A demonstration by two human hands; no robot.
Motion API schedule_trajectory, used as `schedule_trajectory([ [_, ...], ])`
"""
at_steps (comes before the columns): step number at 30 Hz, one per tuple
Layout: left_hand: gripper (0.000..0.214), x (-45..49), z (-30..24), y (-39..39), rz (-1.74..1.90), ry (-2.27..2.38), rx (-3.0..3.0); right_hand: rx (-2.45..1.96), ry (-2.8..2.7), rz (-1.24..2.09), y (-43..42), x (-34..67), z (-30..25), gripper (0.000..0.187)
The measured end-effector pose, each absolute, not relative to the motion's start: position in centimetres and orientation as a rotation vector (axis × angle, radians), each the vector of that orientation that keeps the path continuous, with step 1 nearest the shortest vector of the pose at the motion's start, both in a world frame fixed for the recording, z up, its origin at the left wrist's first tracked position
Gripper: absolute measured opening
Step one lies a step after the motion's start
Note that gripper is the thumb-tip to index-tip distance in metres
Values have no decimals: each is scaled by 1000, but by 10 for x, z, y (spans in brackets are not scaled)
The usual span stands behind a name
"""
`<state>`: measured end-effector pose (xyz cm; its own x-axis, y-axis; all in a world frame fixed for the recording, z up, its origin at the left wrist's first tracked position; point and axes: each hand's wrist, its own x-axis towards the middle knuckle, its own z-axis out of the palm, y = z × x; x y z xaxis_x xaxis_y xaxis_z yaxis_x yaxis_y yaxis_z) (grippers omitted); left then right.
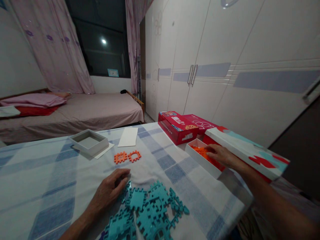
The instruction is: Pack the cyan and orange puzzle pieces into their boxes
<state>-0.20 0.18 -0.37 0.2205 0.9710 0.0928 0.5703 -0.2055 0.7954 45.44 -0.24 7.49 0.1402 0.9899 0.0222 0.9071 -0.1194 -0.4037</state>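
Note:
My left hand rests palm down on the checked tablecloth, fingers curled loosely beside a pile of teal interlocking puzzle tiles; it holds nothing that I can see. My right hand reaches into a white box filled with orange tiles, its fingers bent over them; whether they grip one is hidden. Two joined orange tiles lie flat on the cloth ahead of my left hand.
An empty white box lid and a white sheet sit farther back. Red boxes and a long patterned lid stand at the right. The table ends at the right; a bed and wardrobe lie beyond.

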Motion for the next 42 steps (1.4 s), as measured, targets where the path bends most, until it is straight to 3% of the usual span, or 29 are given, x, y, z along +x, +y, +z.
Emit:
schedule_trajectory([
  [7, 37, -5, -7, 2, 841, 1381, 1919, -2028, -1765, 247, 8, 452, 80, 52],
  [11, 36, -4, -4, 0, 823, 1377, 1900, -2050, -1917, 397, -7, 455, 80, 53],
  [18, 37, -6, -8, 5, 826, 1356, 1944, -2206, -2012, 310, -20, 452, 89, 34],
  [31, 35, -5, -7, 5, 853, 1346, 1972, -2021, -1861, 74, 10, 450, 78, 44],
  [37, 36, -5, -4, 4, 857, 1340, 1971, -2173, -2028, 288, -7, 460, 83, 38],
  [42, 34, -3, -2, 2, 862, 1324, 1975, -2154, -2009, 199, -4, 450, 82, 40],
])
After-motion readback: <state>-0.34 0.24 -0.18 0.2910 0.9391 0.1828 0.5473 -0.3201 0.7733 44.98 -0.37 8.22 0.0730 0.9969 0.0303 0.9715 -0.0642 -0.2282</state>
